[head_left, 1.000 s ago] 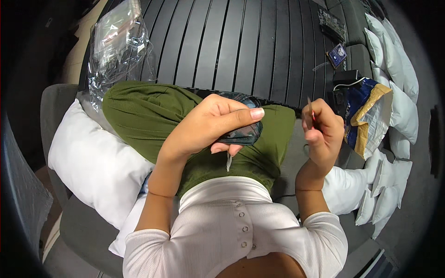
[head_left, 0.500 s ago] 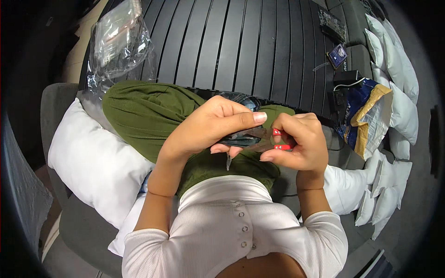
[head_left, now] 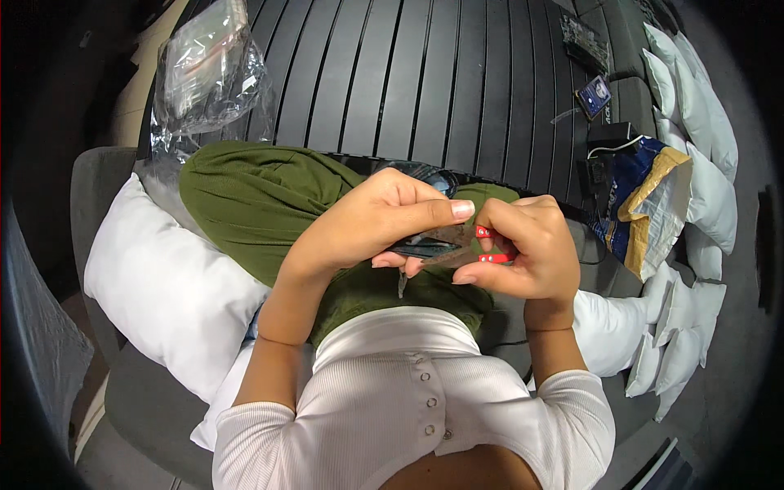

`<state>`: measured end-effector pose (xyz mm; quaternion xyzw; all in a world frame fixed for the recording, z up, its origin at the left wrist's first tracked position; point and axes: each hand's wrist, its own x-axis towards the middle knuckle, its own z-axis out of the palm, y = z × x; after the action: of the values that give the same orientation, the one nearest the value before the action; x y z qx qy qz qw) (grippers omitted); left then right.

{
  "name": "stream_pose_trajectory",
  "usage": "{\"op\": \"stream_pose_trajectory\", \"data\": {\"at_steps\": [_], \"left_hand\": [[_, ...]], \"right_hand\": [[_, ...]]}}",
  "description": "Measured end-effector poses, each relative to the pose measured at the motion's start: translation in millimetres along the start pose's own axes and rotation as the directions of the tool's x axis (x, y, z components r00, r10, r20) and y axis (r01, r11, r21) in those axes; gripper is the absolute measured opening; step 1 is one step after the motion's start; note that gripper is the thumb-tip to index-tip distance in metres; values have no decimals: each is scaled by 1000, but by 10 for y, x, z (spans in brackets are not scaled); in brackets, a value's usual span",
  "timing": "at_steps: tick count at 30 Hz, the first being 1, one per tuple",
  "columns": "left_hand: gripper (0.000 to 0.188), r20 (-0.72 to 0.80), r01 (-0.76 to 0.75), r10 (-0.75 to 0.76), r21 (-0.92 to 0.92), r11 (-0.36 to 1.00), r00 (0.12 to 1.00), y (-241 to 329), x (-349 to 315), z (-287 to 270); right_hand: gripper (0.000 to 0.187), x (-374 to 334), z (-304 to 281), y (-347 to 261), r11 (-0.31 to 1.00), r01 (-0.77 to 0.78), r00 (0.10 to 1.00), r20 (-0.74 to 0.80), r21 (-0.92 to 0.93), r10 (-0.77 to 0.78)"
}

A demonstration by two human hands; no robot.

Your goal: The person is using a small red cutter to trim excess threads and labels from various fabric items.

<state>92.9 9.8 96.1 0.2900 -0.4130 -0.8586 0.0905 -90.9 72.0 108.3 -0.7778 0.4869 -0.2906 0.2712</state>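
Above my lap, my left hand [head_left: 384, 216] pinches a dark, folded, somewhat glossy piece [head_left: 425, 247] between thumb and fingers; I cannot make out its kind. A thin pale strip [head_left: 403, 284] hangs below those fingers. My right hand [head_left: 527, 245] is curled around small red-handled snips [head_left: 496, 259], with fingers and thumb at the two grips, which stand apart. The snips' brownish blades point left, reaching the end of the dark piece beside my left thumb. My left fingers hide part of that piece.
Ahead stands a black slatted table [head_left: 367, 82], with clear plastic bags [head_left: 204, 73] on its left. A blue and yellow bag [head_left: 645, 204] lies to the right. White pillows [head_left: 171, 278] flank me on the grey sofa [head_left: 155, 408]; a boxed item [head_left: 594, 98] sits far right.
My right hand and the snips have shifted slightly to the left, toward the dark piece. My left hand stays almost still with the same hold.
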Motion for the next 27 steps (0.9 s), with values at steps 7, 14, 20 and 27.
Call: {"op": "stream_pose_trajectory", "data": {"at_steps": [7,14,20,27], "left_hand": [[32,21,5,-5,-5,1000,1000,-7,24,-6],[32,52,11,-11,0,1000,999,-20,40,-25],[33,78,26,-26,3,1000,997,-16,29,-28],[36,44,21,-22,9,1000,999,13,18,-28]], "right_hand": [[54,11,-20,-44,999,-5,1000,-12,-31,4],[53,21,-29,-38,998,30,999,-10,-54,-31],[53,14,-53,-52,993,53,999,12,-105,-52],[49,-19,-178,-41,999,-47,983,-175,0,46]]}}
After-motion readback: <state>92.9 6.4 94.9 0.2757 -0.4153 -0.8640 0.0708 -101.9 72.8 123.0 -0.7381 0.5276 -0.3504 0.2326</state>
